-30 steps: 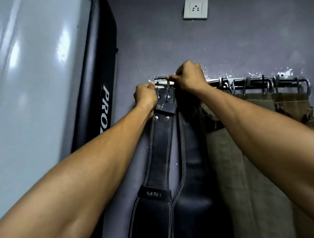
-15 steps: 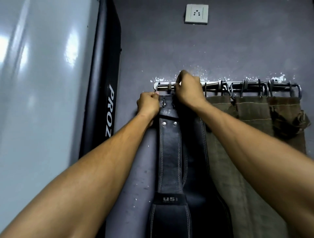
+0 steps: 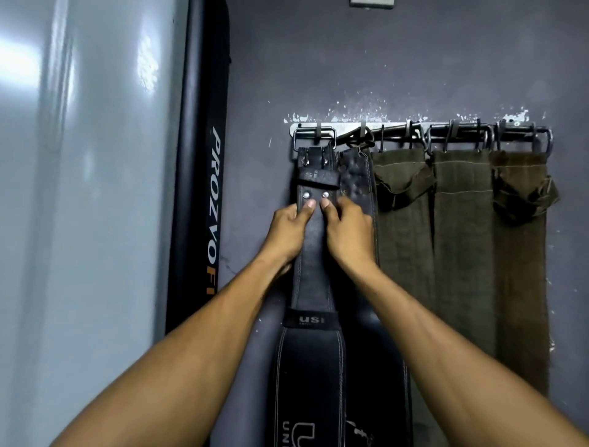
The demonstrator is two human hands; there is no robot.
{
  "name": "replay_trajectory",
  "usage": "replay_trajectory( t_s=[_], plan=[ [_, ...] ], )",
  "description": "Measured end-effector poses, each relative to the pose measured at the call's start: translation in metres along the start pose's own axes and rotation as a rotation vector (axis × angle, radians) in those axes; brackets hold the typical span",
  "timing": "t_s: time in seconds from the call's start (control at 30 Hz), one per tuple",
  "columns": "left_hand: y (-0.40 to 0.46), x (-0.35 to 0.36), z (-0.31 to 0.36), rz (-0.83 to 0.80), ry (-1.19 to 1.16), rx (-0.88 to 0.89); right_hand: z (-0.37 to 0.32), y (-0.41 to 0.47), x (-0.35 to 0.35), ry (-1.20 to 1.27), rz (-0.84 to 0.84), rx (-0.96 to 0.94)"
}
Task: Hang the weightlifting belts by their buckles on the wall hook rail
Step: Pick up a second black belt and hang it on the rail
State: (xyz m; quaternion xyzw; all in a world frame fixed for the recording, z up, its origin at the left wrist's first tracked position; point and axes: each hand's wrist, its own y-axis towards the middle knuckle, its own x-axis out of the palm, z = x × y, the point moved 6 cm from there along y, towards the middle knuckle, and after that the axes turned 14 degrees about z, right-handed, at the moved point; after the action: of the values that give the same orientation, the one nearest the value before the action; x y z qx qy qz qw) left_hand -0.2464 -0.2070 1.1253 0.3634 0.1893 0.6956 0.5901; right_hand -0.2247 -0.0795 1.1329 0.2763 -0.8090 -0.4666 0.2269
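A black leather USI belt (image 3: 314, 280) hangs from its metal buckle (image 3: 314, 137) on the leftmost hook of the wall hook rail (image 3: 350, 127). My left hand (image 3: 287, 231) grips the strap's left edge just under the two rivets, thumb on the front. My right hand (image 3: 345, 234) grips its right edge the same way. A second black belt (image 3: 355, 174) hangs right behind it, partly covered. Three olive canvas belts (image 3: 462, 229) hang by their buckles further right on the rail.
A black PROZVOFI padded board (image 3: 204, 178) leans upright against the wall just left of the rail. A glossy grey panel (image 3: 79, 207) fills the left side. A white wall socket (image 3: 371, 2) is at the top edge.
Both hands came down from the buckle at the rail to the strap below the rivets. The buckle now hangs free on the leftmost hook. The view has moved closer.
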Motion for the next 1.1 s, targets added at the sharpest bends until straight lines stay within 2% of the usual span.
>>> replay_trajectory(
  t_s=[0.13, 0.2, 0.3, 0.37, 0.5, 0.63, 0.83, 1.0, 1.1],
  plan=[
    [-0.019, -0.006, -0.007, 0.005, -0.063, -0.057, 0.002, -0.001, -0.008, 0.164, 0.004, 0.014],
    [-0.041, -0.016, -0.023, -0.032, -0.096, -0.105, 0.013, -0.013, -0.009, 0.228, -0.083, 0.062],
    [-0.081, -0.036, -0.058, -0.133, -0.022, -0.144, 0.040, -0.053, -0.004, 0.327, -0.295, 0.180],
    [-0.094, -0.048, -0.073, -0.094, -0.013, -0.124, 0.051, -0.077, 0.001, 0.442, -0.390, 0.246],
    [-0.094, -0.050, -0.078, -0.001, 0.008, -0.098, 0.055, -0.089, 0.003, 0.533, -0.369, 0.302],
    [-0.112, -0.050, -0.077, -0.020, -0.012, -0.102, 0.056, -0.100, -0.007, 0.585, -0.408, 0.312],
    [-0.183, -0.080, -0.141, -0.114, -0.065, -0.335, 0.092, -0.157, -0.029, 0.467, -0.573, 0.317],
    [-0.203, -0.087, -0.140, -0.008, -0.062, -0.359, 0.091, -0.171, -0.044, 0.475, -0.400, 0.320],
    [-0.226, -0.088, -0.140, -0.034, -0.054, -0.361, 0.101, -0.196, -0.055, 0.644, -0.491, 0.506]
  ],
)
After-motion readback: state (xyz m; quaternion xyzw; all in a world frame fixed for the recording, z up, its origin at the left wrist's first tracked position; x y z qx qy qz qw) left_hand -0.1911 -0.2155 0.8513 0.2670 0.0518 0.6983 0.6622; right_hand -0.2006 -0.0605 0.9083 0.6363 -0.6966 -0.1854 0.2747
